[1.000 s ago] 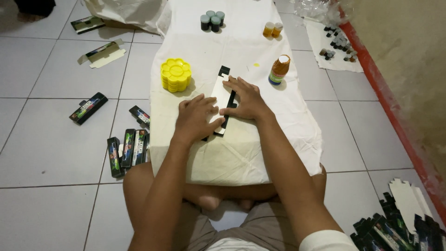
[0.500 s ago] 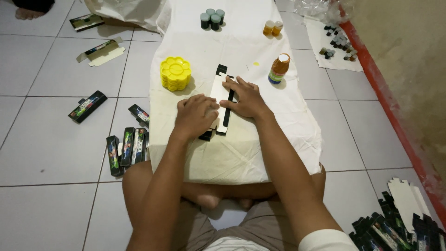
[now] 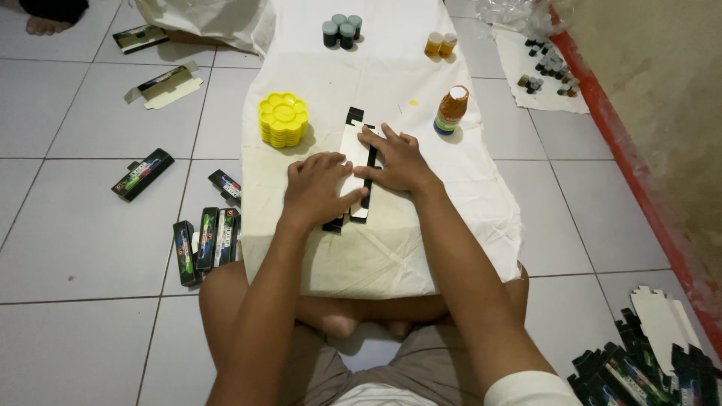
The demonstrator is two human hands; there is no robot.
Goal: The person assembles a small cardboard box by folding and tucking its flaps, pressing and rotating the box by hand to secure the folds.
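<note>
Both hands press down on a flattened carton blank (image 3: 355, 154), white inside with black edges, which lies lengthwise on the cream cloth (image 3: 391, 248) spread over the tiled floor. The left hand (image 3: 320, 188) lies palm-down and open over the nearer half of the blank, fingers spread and gripping nothing. The right hand (image 3: 397, 159) is likewise flat, its fingertips resting on the blank's right edge and long black flap. Neither hand is clenched; both simply bear down.

The step in hand looks like creasing or flattening the blank along its long fold, though the hands hide the fold line itself, so I cannot tell how far it has been turned. The next move would call for holding one panel firm with one hand while the other lifts the flap squarely along its length, so the crease stays straight.

Just beyond the blank stands a yellow flower-shaped palette stack (image 3: 283, 120), and to the right an orange-capped bottle (image 3: 451, 110). Finished dark boxes (image 3: 207, 239) lie in a row on the floor to the left, just beside the cloth.
</note>
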